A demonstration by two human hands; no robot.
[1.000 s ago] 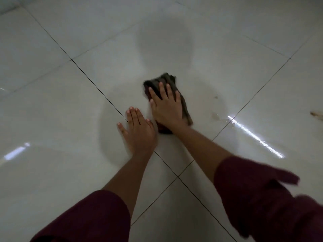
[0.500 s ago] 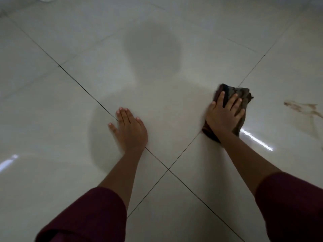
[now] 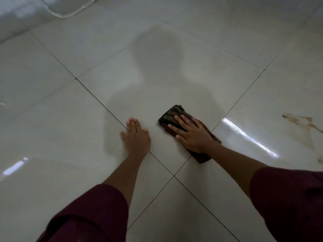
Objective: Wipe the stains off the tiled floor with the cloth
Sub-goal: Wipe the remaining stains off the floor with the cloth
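**Cloth under a flat right palm, brown stain off to its right**

The cloth [image 3: 176,117], dark and folded into a pad, lies on the floor [image 3: 70,119] with the right hand [image 3: 192,135] pressed flat on top of it. The fingers are straight and spread, so nothing is pinched; the palm alone holds the pad down. Part of the cloth shows ahead of the fingertips and part trails behind the wrist.

To wipe well, I would keep the weight through the palm so the whole pad stays in contact, and move it in overlapping passes so no strip is skipped. With no grip on the fabric, a fast stroke could let the folds slide out from under the hand; hooking the fingertips over the leading edge would steady it.

Just left of the cloth, the left hand [image 3: 137,137] rests open on the tile, fingers straight and close together, propping the body. It lies across a grout line [image 3: 97,100].

Well to the right of the cloth, past a bright glare streak [image 3: 248,137], a brown stain [image 3: 300,122] streaks the neighbouring tile, untouched. That looks like the work left. Nothing lies between the cloth and it, though reaching it may mean shifting the propping hand. Glare could hide faint residue.

A pale object [image 3: 68,7] sits far ahead to the left; what it is cannot be told.
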